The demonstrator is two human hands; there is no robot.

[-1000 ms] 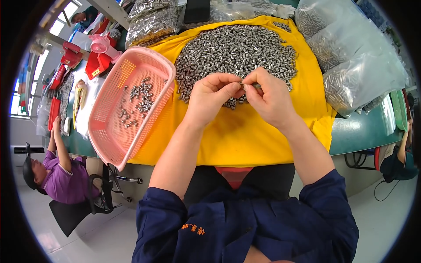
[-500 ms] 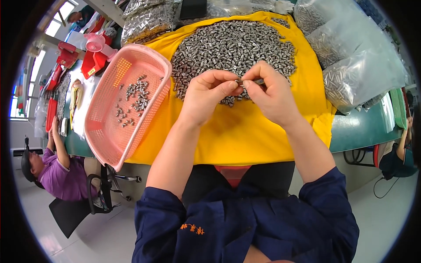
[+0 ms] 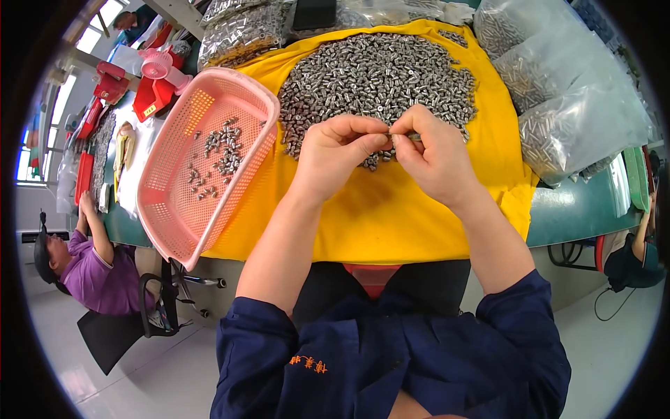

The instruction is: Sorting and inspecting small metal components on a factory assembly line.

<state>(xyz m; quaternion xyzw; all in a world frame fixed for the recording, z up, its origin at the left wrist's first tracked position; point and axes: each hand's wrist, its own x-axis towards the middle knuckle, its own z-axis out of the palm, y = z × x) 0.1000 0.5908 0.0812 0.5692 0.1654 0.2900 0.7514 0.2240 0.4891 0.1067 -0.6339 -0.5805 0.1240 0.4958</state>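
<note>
My left hand (image 3: pixel 333 155) and my right hand (image 3: pixel 434 159) meet fingertip to fingertip over the near edge of a pile of small metal cylinders (image 3: pixel 377 77). Between the right thumb and forefinger lies a thin, dark metal rod-like tool (image 3: pixel 414 137), its tip pointing toward the left fingers. The left thumb and forefinger are pinched together on something small at that tip, mostly hidden by the fingers. Beneath the pile a yellow cloth (image 3: pixel 377 223) is spread. To the left stands a pink plastic basket (image 3: pixel 157 202) with a scattering of the same metal cylinders (image 3: pixel 227 150) inside.
Clear bags of metal parts (image 3: pixel 558 133) line the right side, with more bags (image 3: pixel 244 38) at the back. A black phone (image 3: pixel 314 14) lies there too. A pink fan (image 3: pixel 159 64) stands behind the basket. A co-worker in purple (image 3: pixel 105 272) sits at left, another person (image 3: pixel 631 262) at right.
The hands stay pinched together over the pile, the left fingers now hiding more of the small thing between them. The whole view has shifted slightly.
</note>
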